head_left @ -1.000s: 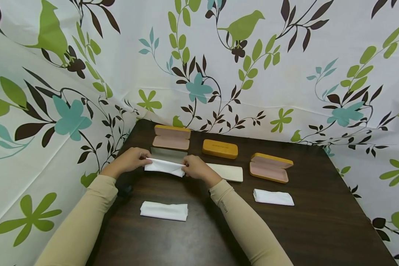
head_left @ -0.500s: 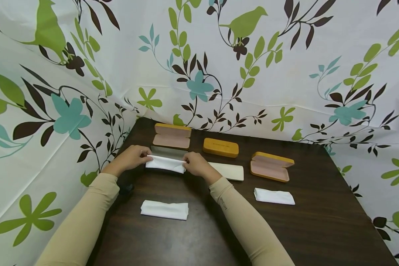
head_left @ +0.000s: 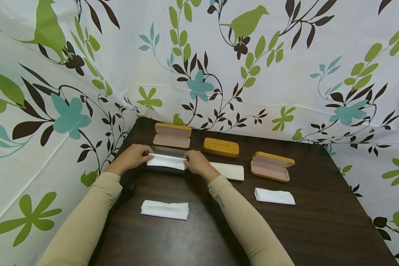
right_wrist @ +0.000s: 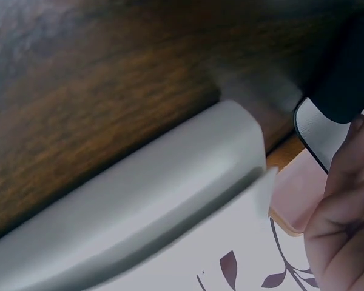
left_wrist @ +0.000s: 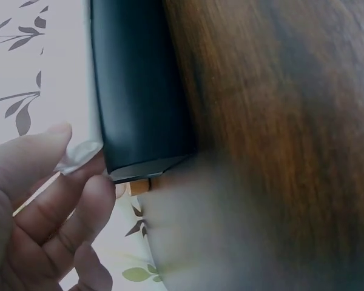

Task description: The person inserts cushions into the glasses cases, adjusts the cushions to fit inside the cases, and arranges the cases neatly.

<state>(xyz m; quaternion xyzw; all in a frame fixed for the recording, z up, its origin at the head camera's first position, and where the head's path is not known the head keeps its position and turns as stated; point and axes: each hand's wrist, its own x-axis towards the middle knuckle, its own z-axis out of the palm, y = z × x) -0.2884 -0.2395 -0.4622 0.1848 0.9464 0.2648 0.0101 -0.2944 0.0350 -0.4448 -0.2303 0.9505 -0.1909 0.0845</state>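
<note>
A folded white cloth (head_left: 167, 162) is stretched between both hands, over an eyeglass case with a grey inner lid (head_left: 169, 151). My left hand (head_left: 132, 159) pinches the cloth's left end; in the left wrist view, thumb and forefinger hold a corner of it beside the black outside (left_wrist: 136, 85) of that case. At the cloth's right end, my right hand (head_left: 198, 164) grips with curled fingers. The right wrist view shows only part of the right hand (right_wrist: 346, 212), near the black case, with its grip out of frame. Whether the cloth touches the case is unclear.
Behind stand an open yellow case with pink lining (head_left: 171, 140) and a closed yellow one (head_left: 221, 147). A cream case (head_left: 229, 171) and another open yellow case (head_left: 270, 171) lie to the right. Two folded white cloths (head_left: 164, 210) (head_left: 274, 196) lie nearer on the dark table (head_left: 219, 236).
Both hands have moved the cloth slightly forward, further over the black case. More of the case's dark front edge shows below the cloth. The grips look the same.
</note>
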